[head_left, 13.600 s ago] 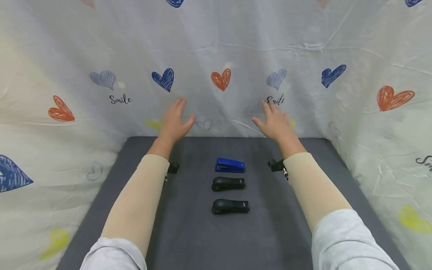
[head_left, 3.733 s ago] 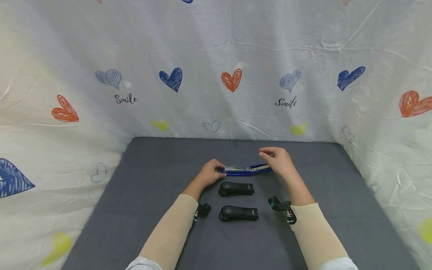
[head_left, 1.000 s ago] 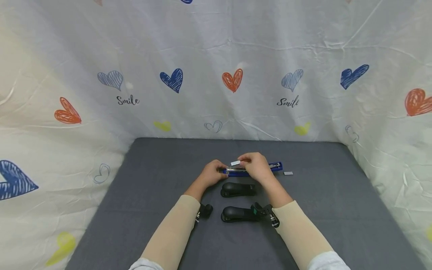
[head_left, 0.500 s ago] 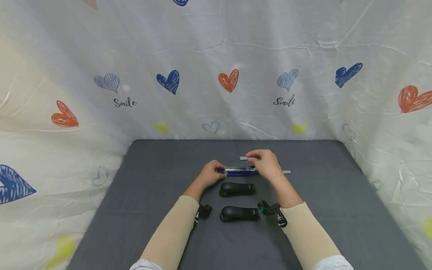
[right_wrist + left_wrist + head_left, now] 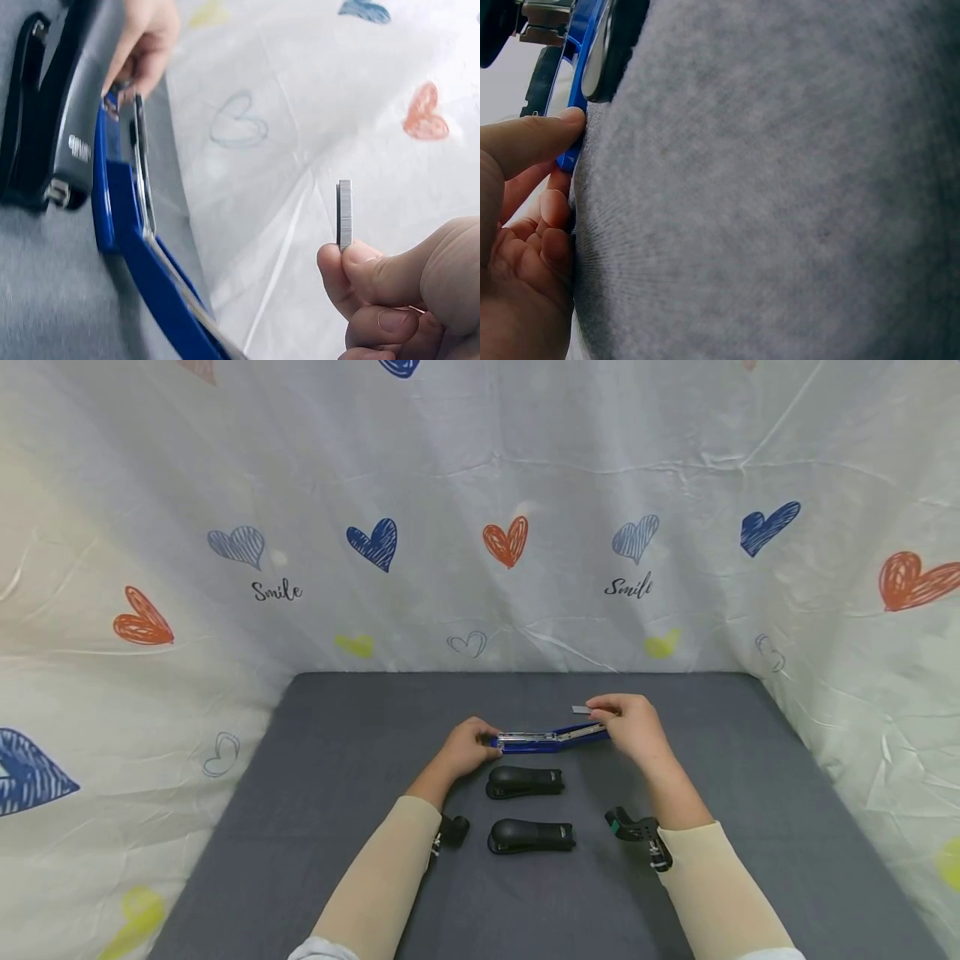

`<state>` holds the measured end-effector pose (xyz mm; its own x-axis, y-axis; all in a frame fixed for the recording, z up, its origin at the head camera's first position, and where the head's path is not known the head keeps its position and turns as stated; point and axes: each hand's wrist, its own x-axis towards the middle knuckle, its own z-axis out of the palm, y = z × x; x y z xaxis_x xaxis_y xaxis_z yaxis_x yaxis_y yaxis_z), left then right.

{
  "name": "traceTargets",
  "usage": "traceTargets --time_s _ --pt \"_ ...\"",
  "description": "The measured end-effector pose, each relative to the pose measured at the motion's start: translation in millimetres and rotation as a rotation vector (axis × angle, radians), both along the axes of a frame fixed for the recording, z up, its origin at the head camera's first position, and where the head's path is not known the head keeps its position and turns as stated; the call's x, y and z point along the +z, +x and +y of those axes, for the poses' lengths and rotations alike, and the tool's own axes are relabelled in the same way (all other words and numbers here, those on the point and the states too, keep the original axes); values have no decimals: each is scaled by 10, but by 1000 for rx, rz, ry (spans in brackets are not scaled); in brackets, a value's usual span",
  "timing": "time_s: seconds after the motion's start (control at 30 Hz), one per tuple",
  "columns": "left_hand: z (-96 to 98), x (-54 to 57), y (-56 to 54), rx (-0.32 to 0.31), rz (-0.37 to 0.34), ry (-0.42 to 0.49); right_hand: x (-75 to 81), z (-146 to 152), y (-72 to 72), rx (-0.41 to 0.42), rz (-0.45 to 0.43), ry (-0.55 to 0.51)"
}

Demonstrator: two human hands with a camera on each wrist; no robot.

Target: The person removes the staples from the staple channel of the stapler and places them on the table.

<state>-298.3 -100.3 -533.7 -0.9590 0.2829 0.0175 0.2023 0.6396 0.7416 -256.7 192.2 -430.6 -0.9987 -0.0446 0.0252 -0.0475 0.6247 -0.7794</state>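
"Where's the blue stapler?"

"Opened out on the bench, left to right; the left hand pinches its left end."

"And the staples?"

"The right hand pinches them, pointing left, near the stapler's right half."

A dark-grey table is carrying 1 opened-out blue stapler, and 2 black staplers are lying near it.

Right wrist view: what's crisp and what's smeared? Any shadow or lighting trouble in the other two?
Right wrist: staple strip crisp, ridges visible; black stapler blurred, label unreadable. Head: fairly even light, soft shadows on the table. Left wrist: table darkens toward the right edge, upper left bright.
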Motion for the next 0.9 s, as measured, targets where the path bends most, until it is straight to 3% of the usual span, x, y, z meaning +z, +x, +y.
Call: traceTargets --time_s 0.5,0.9 --pt "-13 -3 9 1 -8 33 -30 408 91 -89 -26 15" --pt "5 -1 22 4 4 13 -159 706 162 -144 -36 50"
